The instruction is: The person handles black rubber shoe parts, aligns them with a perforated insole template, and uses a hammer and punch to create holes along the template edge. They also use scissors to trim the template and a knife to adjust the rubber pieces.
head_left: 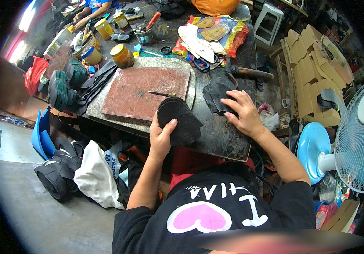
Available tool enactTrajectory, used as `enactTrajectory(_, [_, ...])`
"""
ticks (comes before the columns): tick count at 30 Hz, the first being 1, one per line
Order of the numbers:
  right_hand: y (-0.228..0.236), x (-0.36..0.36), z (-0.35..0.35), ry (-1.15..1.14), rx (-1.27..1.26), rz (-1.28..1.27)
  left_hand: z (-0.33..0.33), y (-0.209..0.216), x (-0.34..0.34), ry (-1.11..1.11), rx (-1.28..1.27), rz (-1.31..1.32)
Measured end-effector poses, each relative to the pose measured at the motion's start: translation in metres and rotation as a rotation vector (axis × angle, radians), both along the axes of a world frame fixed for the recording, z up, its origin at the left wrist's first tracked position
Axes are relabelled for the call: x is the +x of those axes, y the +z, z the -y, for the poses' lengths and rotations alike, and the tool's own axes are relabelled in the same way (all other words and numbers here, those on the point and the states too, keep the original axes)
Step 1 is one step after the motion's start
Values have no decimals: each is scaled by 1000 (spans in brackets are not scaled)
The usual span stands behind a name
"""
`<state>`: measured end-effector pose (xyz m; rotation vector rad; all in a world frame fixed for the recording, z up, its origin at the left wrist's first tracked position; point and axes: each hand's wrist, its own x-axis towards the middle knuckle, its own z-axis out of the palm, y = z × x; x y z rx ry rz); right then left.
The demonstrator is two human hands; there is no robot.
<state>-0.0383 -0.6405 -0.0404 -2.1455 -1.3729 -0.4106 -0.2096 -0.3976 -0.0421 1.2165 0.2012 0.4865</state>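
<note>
My left hand (160, 137) is closed on a stack of black leather pieces (179, 120) with rounded ends, thumb on top and fingers beneath. The stack is held up at the near edge of a reddish-brown slab (127, 93). More black leather pieces (216, 97) of similar shape lie on the dark table at the right. Over their right edge is my right hand (244, 113), its fingers apart and the fingertips touching or just above the leather. A thin pointed tool (161, 93) rests on the slab behind the held stack.
Behind the slab stand glue jars (122, 56). A hammer (251, 73) lies beyond the loose leather, near paper patterns (195, 44). Spools of dark cord (61, 91) sit at left. A fan (355, 135) stands at right. Another person's hands (80, 20) are at the far left.
</note>
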Motion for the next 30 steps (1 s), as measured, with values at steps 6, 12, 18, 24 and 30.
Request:
enactTrajectory(6, [-3, 1, -13, -231, 3, -122, 0, 0, -1, -17, -33, -4])
enactTrajectory(12, [5, 7, -24, -128, -85, -51, -2, -2, 0, -6, 37, 6])
enactTrajectory(18, [5, 15, -18, -35, -42, -48, -2, 0, -1, -18, 31, 15])
enactTrajectory(24, [-14, 34, -6, -93, 535, -771, 3, 4, 4, 45, 37, 28])
enactTrajectory(30, [21, 10, -12, -269, 341, 38, 14, 25, 5, 42, 544, 97])
